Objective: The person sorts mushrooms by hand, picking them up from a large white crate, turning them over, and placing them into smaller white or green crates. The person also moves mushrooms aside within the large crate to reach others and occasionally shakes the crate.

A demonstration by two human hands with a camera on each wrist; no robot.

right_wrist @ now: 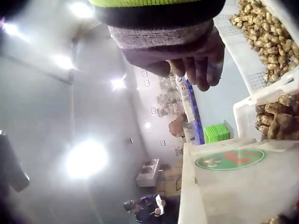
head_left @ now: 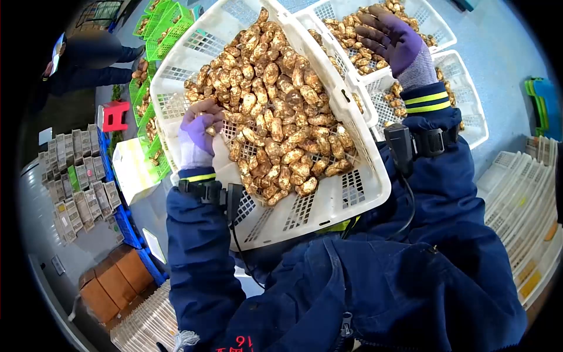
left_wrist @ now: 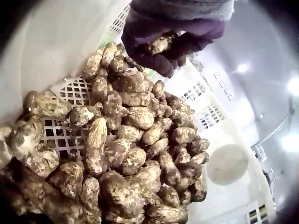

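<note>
A large white crate [head_left: 316,220] holds a heap of brown-and-white mushrooms [head_left: 272,111] [left_wrist: 133,156]. At its left side is the left hand [head_left: 199,132] [left_wrist: 173,39], in a purple-palmed glove, its fingers curled round a mushroom [left_wrist: 161,45]. Beyond the crate, the gloved right hand [head_left: 399,47] [right_wrist: 180,53] is raised over another white crate [head_left: 443,29] of mushrooms [head_left: 360,44], its fingers extended and slightly bent. Something tan shows behind its fingers in the right wrist view; whether it touches the hand I cannot tell.
Another white crate [head_left: 469,94] with mushrooms stands at the right. Stacked white crates [head_left: 516,205] are at the far right. Green baskets [head_left: 170,29], a red stool [head_left: 115,116] and cardboard boxes [head_left: 117,278] lie to the left. A person [head_left: 88,64] [right_wrist: 147,207] holds papers.
</note>
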